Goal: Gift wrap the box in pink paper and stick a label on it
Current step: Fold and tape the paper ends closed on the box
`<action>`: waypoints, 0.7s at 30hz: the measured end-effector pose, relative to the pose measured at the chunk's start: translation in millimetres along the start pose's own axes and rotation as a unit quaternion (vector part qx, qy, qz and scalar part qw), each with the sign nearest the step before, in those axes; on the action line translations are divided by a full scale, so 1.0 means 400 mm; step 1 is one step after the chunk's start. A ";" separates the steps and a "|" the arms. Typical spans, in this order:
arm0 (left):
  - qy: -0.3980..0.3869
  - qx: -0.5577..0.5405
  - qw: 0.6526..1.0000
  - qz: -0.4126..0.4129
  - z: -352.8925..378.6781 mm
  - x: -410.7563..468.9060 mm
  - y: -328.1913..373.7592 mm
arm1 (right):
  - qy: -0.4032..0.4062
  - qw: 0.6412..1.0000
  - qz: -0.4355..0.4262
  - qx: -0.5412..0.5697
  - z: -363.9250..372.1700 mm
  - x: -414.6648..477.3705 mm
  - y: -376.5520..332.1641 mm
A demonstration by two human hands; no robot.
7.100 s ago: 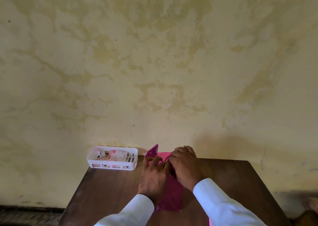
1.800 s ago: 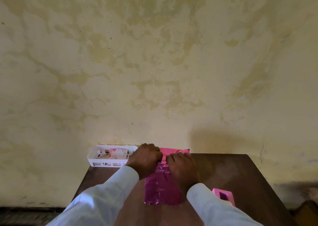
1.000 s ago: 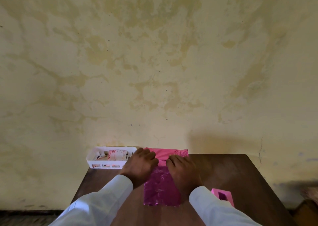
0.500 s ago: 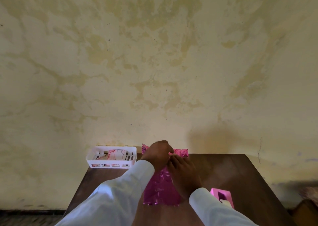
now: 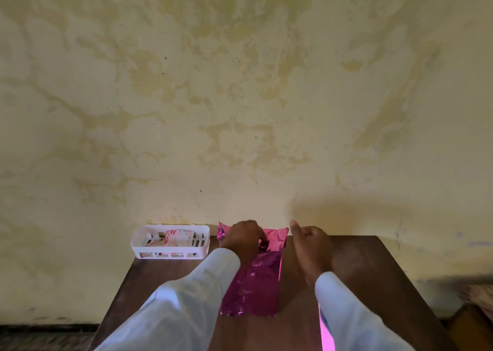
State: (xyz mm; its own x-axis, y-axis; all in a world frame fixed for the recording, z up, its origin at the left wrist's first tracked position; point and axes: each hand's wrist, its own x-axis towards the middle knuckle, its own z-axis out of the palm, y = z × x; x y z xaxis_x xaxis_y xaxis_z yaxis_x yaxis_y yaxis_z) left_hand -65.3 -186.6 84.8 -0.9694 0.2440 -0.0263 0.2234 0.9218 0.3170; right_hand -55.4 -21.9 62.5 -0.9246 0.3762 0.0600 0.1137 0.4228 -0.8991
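Head view, the only angle you get. The box wrapped in shiny pink foil paper [image 5: 253, 281] lies flat on the dark brown wooden table [image 5: 360, 270], about mid-table. Its long axis runs straight away from you, with the near end pointing at your chest and the far end pointing at the stained yellow wall [image 5: 240, 97].

The far end is where the unfinished bit is. The paper there stands up in a loose crumpled flap instead of lying folded down.

Your left hand [image 5: 244, 237] is right on that far end, and its grip is closed, with the fingers curled in and pinching the loose foil near the top edge. Your right hand [image 5: 310, 246] is off the parcel, just beside its far right corner and not touching it. One finger pokes up, the rest are loosely curled, and I can't see anything held in that grip.

So the left is the nearer hand, and the flap sits directly under its fingers. My guess is the next fold runs across the short axis, pressing that end down toward the table.

The white slotted plastic basket [image 5: 170, 252] sits left of the parcel against the wall, holding some printed paper bits that might be the labels, though they're too small to tell. There's also a pink sliver [image 5: 325, 334] peeking out by your right sleeve, mostly hidden.
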 end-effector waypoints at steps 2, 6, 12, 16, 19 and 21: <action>0.003 0.000 1.000 0.000 0.004 -0.003 0.001 | -0.071 0.995 0.064 0.037 -0.010 0.020 -0.027; 0.008 0.000 1.000 -0.007 0.011 -0.009 0.001 | -0.124 0.985 0.117 0.034 0.000 0.044 -0.048; 0.008 -0.004 1.000 -0.006 0.012 -0.005 -0.003 | -0.173 0.975 0.138 0.027 -0.021 0.066 -0.043; 0.005 0.003 1.000 -0.002 0.013 -0.006 -0.004 | -0.218 0.962 0.156 0.059 -0.033 0.045 -0.034; 0.005 0.006 1.000 -0.004 0.014 -0.007 -0.003 | -0.190 0.966 0.159 0.075 -0.012 0.050 -0.034; 0.007 0.004 1.000 -0.006 0.015 -0.006 -0.003 | -0.159 0.973 0.155 0.064 0.006 0.055 -0.034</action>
State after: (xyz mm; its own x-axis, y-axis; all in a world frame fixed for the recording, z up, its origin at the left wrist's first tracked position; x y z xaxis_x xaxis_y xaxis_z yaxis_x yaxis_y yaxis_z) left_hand -62.6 -186.5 78.8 -0.9733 0.2291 -0.0164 0.2130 0.9270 0.3087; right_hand -78.1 -21.2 75.0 -0.9209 0.1864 -0.3424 0.3784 0.2159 -0.9001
